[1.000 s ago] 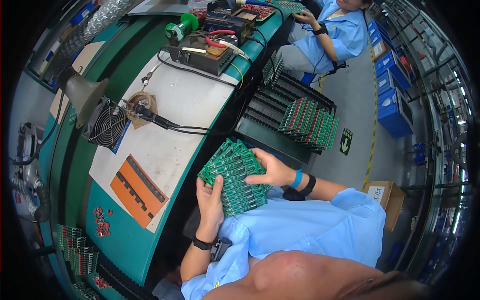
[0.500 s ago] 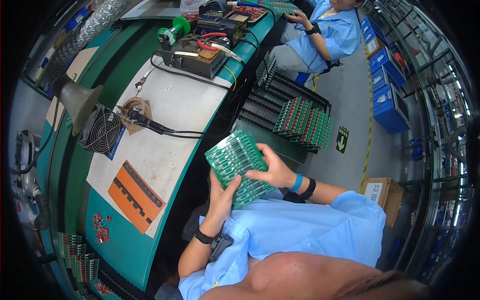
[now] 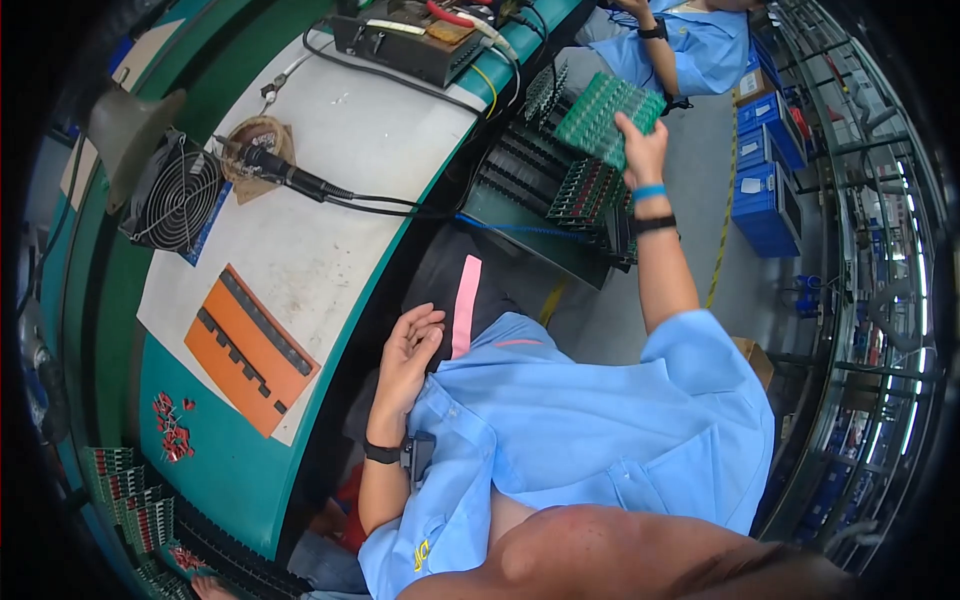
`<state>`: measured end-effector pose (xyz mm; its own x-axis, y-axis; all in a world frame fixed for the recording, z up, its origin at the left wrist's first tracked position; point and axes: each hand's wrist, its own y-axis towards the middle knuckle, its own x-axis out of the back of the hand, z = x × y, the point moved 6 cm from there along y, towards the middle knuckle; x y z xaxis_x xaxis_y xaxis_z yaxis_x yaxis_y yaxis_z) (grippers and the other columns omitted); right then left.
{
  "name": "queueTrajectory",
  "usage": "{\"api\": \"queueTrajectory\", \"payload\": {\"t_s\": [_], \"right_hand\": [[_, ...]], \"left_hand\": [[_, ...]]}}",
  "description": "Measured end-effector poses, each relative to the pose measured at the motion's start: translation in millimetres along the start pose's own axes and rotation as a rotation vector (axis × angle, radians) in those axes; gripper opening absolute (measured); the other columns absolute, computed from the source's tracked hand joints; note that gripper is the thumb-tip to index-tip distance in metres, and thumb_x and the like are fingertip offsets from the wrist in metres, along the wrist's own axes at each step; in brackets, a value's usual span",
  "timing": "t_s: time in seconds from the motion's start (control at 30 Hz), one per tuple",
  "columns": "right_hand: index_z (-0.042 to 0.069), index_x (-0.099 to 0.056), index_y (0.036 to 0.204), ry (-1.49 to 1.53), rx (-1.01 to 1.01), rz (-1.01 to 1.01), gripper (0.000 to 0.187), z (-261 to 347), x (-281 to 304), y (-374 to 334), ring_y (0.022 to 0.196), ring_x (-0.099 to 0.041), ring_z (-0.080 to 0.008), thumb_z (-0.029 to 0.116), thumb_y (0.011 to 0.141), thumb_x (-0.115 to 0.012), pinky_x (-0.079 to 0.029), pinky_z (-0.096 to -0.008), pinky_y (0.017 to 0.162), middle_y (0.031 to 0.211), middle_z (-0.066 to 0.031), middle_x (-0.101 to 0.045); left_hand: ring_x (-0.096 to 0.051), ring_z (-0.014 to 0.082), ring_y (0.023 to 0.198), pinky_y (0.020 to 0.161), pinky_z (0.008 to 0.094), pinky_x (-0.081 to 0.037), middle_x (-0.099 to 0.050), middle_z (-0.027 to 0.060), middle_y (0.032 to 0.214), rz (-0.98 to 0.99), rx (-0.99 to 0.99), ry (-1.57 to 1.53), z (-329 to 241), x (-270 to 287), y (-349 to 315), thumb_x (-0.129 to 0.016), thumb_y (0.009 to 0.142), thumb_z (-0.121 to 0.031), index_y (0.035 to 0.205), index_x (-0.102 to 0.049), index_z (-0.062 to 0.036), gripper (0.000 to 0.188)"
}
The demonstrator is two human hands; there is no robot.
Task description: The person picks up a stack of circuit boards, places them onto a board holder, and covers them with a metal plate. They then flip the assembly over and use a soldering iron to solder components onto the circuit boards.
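Note:
My right hand (image 3: 645, 152) is stretched out away from me and grips a green circuit board (image 3: 603, 112) by its near right edge. The board is held tilted above a black slotted rack (image 3: 520, 165), where several upright circuit boards (image 3: 585, 192) with red parts stand. It covers part of that rack. Nearer my body, my left hand (image 3: 406, 350) hangs over my lap with loosely bent fingers apart and nothing in them. A pink strip (image 3: 466, 305) lies on dark cloth beside it.
A soldering iron (image 3: 290, 175) rests near a round holder on the white-topped bench (image 3: 350, 210). Also there are a fan (image 3: 182, 195), an orange jig plate (image 3: 250, 350) and small red parts (image 3: 172, 430). A co-worker (image 3: 700, 50) sits beyond the rack; blue bins (image 3: 768, 210) stand at right.
My right hand has carried the circuit board forward and right, toward the rack. My left hand has let go of it and dropped slightly left, its fingers loosened. The view has shifted a little.

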<state>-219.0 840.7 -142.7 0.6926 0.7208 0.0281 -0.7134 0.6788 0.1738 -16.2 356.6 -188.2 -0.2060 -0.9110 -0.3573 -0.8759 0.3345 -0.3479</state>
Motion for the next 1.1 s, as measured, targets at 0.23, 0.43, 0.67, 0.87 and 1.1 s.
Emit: {"api": "queueTrajectory", "payload": {"t_s": [0.23, 0.43, 0.67, 0.87, 1.1], "right_hand": [[-0.010, -0.040, 0.142, -0.717, -0.253, -0.179, 0.095, -51, -38, 109, 0.128, -0.061, -0.0409, 0.024, 0.069, -0.090, -0.047, -0.0429, 0.112, 0.140, -0.0315, -0.058], [-0.010, -0.034, 0.144, -1.060, -0.267, -0.110, 0.089, -78, -62, 107, 0.131, -0.058, -0.0455, 0.024, 0.077, -0.081, -0.046, -0.0456, 0.113, 0.141, -0.0342, -0.056], [-0.011, -0.034, 0.142, -1.127, -0.262, -0.034, 0.083, -83, -76, 104, 0.130, -0.058, -0.0472, 0.024, 0.080, -0.077, -0.047, -0.0468, 0.112, 0.140, -0.0354, -0.057], [-0.011, -0.033, 0.143, -1.125, -0.274, -0.032, 0.081, -86, -79, 111, 0.130, -0.059, -0.0470, 0.021, 0.080, -0.075, -0.047, -0.0478, 0.112, 0.140, -0.0356, -0.057], [-0.011, -0.031, 0.146, -1.158, -0.296, -0.004, 0.085, -90, -87, 111, 0.132, -0.058, -0.0459, 0.022, 0.081, -0.075, -0.047, -0.0474, 0.113, 0.141, -0.0346, -0.057]], "left_hand": [[-0.063, 0.0196, 0.119, 0.102, 0.0306, -0.050, -0.066, 0.0117, 0.132, -0.192, 0.098, -0.062, 32, 39, -17, -0.062, 0.106, -0.021, 0.141, -0.056, -0.0034, 0.040], [-0.063, 0.0186, 0.117, 0.101, 0.0298, -0.049, -0.066, 0.0110, 0.131, -0.246, 0.140, -0.130, 38, 51, -17, -0.061, 0.107, -0.024, 0.141, -0.057, -0.0044, 0.039], [-0.063, 0.0177, 0.117, 0.101, 0.0300, -0.049, -0.066, 0.0106, 0.131, -0.288, 0.194, -0.140, 38, 56, -12, -0.060, 0.107, -0.024, 0.140, -0.057, -0.0044, 0.038], [-0.063, 0.0173, 0.116, 0.100, 0.0294, -0.049, -0.066, 0.0104, 0.130, -0.260, 0.212, -0.164, 42, 53, -7, -0.059, 0.107, -0.021, 0.139, -0.058, -0.0042, 0.036], [-0.063, 0.0166, 0.115, 0.099, 0.0283, -0.049, -0.066, 0.0101, 0.129, -0.268, 0.213, -0.190, 42, 53, -9, -0.059, 0.107, -0.018, 0.138, -0.058, -0.0041, 0.034]]}}
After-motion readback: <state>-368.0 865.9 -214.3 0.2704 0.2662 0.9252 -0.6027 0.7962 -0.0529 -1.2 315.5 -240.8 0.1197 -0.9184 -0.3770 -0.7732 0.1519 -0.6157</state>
